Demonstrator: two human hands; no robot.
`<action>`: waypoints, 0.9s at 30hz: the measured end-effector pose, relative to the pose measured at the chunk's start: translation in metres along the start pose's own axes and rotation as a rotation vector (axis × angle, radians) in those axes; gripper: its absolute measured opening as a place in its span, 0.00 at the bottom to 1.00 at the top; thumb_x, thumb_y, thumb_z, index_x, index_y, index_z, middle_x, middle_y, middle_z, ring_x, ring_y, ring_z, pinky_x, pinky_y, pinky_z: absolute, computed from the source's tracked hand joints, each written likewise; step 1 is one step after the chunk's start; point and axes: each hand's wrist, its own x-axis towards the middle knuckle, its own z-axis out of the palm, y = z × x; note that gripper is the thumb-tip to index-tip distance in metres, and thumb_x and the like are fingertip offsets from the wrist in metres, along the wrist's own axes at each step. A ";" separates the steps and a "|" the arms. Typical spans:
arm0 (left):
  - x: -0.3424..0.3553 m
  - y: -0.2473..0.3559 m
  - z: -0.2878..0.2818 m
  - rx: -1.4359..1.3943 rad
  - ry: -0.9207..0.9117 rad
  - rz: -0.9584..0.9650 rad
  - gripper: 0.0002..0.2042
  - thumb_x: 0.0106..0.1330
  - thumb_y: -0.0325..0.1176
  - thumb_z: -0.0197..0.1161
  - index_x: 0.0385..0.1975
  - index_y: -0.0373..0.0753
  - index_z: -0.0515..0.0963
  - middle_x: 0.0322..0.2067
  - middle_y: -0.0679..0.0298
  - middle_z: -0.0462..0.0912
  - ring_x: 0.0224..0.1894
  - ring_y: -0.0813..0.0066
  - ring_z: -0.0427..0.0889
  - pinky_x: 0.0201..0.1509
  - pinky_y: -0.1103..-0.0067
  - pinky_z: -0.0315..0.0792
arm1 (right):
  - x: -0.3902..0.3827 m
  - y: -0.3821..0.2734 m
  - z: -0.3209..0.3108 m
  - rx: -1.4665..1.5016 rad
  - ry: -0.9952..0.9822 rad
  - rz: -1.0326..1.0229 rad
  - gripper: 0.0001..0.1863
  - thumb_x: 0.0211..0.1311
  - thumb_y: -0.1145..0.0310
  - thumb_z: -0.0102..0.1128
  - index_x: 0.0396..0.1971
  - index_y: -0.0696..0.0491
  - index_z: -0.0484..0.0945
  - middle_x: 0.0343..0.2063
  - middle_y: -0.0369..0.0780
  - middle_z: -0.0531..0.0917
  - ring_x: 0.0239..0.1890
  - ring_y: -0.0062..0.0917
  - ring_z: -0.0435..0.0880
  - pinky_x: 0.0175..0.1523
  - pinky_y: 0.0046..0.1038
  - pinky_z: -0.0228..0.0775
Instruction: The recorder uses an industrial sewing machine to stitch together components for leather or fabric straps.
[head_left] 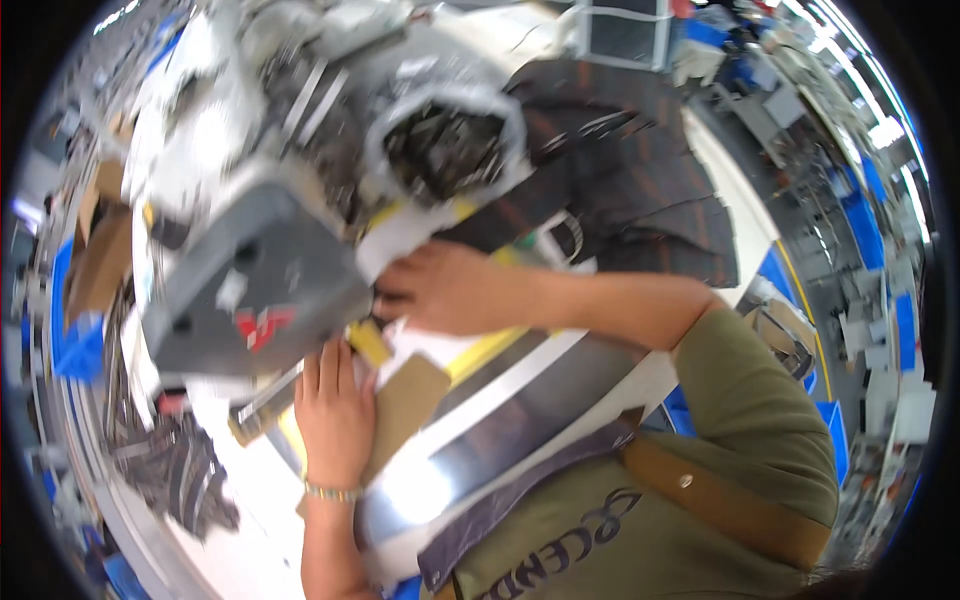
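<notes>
- Left hand (335,415) lay palm down, fingers (330,365) straight and close together, gripping nothing; fingertips pressed at the lower edge of the grey machine housing (250,290).
- Beaded bracelet (332,491) seen on the left wrist.
- Left palm rested partly on a brown cardboard piece (410,400), which lay flat on the worktop (250,500) just right of the hand.
- Right hand (445,290) reached across from the right, fingers (392,290) curled toward the housing's right edge; could not tell whether anything was pinched, since the tips were blurred and partly hidden.
- Housing sat tilted, blurred, with a red mark on its face, left of the right hand and above the left.
- Yellow strip (368,342) lay between the two hands, touching the housing's lower corner.
- Shiny metal band (500,410) ran diagonally under the right forearm, near the body.
- Dark striped fabric (620,170) spread behind the right hand.
- Clear plastic bag of dark parts (445,145) sat above the right hand, well apart from the left.
</notes>
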 end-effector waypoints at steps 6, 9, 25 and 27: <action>-0.003 -0.008 0.008 0.033 0.068 0.011 0.27 0.69 0.31 0.70 0.67 0.28 0.77 0.69 0.51 0.78 0.69 0.45 0.77 0.72 0.59 0.74 | 0.006 0.002 0.000 0.101 0.017 -0.009 0.22 0.63 0.54 0.74 0.54 0.48 0.88 0.54 0.39 0.82 0.59 0.35 0.82 0.60 0.39 0.78; -0.005 -0.008 0.009 0.039 0.084 0.029 0.27 0.69 0.32 0.71 0.67 0.28 0.77 0.69 0.51 0.79 0.68 0.46 0.78 0.72 0.58 0.74 | 0.005 0.000 -0.001 0.081 0.005 -0.007 0.21 0.64 0.54 0.74 0.54 0.47 0.89 0.54 0.39 0.82 0.59 0.35 0.82 0.60 0.39 0.78; -0.003 -0.008 0.009 0.034 0.092 0.047 0.27 0.71 0.33 0.70 0.66 0.26 0.77 0.68 0.47 0.79 0.68 0.43 0.78 0.73 0.58 0.73 | 0.006 -0.001 -0.002 0.073 -0.008 0.010 0.23 0.63 0.55 0.75 0.55 0.48 0.88 0.53 0.39 0.81 0.60 0.35 0.82 0.60 0.39 0.78; -0.002 -0.008 0.009 0.032 0.092 0.053 0.27 0.71 0.33 0.70 0.66 0.26 0.77 0.68 0.47 0.79 0.68 0.43 0.78 0.73 0.58 0.73 | 0.004 0.000 0.000 0.073 -0.003 0.006 0.23 0.64 0.55 0.74 0.55 0.48 0.88 0.54 0.39 0.81 0.60 0.35 0.82 0.61 0.39 0.77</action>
